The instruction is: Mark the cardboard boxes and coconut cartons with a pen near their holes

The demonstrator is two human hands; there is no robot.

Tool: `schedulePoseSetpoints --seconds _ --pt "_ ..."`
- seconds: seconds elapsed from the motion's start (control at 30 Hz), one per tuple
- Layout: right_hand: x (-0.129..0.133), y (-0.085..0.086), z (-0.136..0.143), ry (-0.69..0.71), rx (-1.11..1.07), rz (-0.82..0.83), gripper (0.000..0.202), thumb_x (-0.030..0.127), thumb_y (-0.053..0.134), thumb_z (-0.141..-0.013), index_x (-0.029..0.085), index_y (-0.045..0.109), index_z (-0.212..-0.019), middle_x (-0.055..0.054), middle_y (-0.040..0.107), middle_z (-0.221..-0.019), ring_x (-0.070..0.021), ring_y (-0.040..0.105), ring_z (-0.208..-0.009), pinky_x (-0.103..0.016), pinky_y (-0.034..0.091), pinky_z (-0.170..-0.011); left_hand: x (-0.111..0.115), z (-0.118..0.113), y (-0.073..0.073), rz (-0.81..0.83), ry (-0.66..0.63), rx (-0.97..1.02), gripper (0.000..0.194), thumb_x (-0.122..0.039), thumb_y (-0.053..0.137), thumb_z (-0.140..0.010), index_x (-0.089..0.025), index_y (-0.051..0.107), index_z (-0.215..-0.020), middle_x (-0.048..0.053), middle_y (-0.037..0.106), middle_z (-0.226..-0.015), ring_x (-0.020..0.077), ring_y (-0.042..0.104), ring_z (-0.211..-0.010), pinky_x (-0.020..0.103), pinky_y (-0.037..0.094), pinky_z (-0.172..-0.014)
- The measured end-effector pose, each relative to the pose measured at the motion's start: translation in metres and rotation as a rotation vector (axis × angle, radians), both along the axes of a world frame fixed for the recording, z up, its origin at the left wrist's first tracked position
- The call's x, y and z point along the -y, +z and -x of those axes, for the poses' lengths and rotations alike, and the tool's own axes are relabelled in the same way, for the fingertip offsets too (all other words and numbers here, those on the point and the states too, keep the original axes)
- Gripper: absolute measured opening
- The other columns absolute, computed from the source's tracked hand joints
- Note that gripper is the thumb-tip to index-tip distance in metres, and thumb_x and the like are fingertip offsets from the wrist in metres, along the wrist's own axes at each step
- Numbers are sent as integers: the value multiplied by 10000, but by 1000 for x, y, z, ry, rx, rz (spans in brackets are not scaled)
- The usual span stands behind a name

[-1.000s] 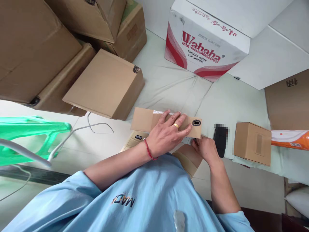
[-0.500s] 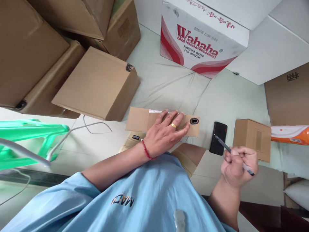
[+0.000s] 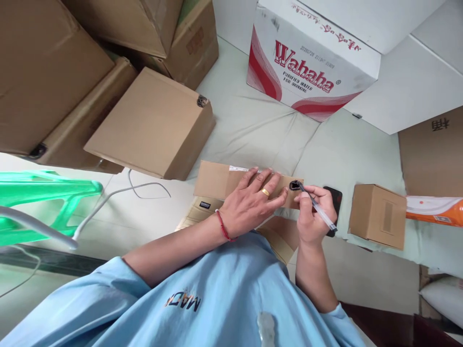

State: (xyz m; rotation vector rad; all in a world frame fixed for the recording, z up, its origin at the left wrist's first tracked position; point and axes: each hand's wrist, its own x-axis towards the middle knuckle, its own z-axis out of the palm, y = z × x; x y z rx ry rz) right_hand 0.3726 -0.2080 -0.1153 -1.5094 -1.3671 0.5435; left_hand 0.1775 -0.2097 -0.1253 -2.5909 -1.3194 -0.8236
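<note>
Your right hand [image 3: 311, 220], pinching the slim clear-plastic pen [image 3: 320, 211], swings within working reach of the black-rimmed hole [image 3: 293, 186], three o'clock from your splayed left hand [image 3: 250, 197] on the narrow brown cardboard [image 3: 212, 180].

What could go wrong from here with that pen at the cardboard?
The pen in the right hand could slip off the black-rimmed hole and mark or poke the left hand, whose fingers lie close by. Pressing hard might tear or bend the cardboard piece, since the hole sits near its end. The right hand could also nudge the phone, which lies partly hidden behind it.
</note>
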Motion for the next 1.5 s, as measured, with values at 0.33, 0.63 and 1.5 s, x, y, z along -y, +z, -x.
schedulePoseSetpoints --seconds 0.33,0.63,1.5 --pt "8 -8 7 -5 71 -105 98 290 668 -971 208 695 -1018 23 720 -715 -156 716 -612 -293 590 -637 0 0 0 11 4 5 335 -268 709 -1026 -234 677 -1358 177 693 -1500 366 675 -1383 577 528 -1176" --pt "5 -8 8 -59 159 -73 108 310 672 -957 209 705 -975 22 710 -689 -159 715 -618 -296 600 -660 0 1 0 6 3 -2 352 -252 713 -1022 -231 666 -1370 170 698 -1494 370 679 -1387 568 544 -1167" --pt "13 -11 9 -232 141 -51 114 317 658 -913 209 682 -942 12 693 -716 -171 715 -654 -313 604 -675 0 0 1 -3 3 9 303 -256 698 -1024 -229 699 -1325 184 704 -1483 362 689 -1369 568 534 -1169"
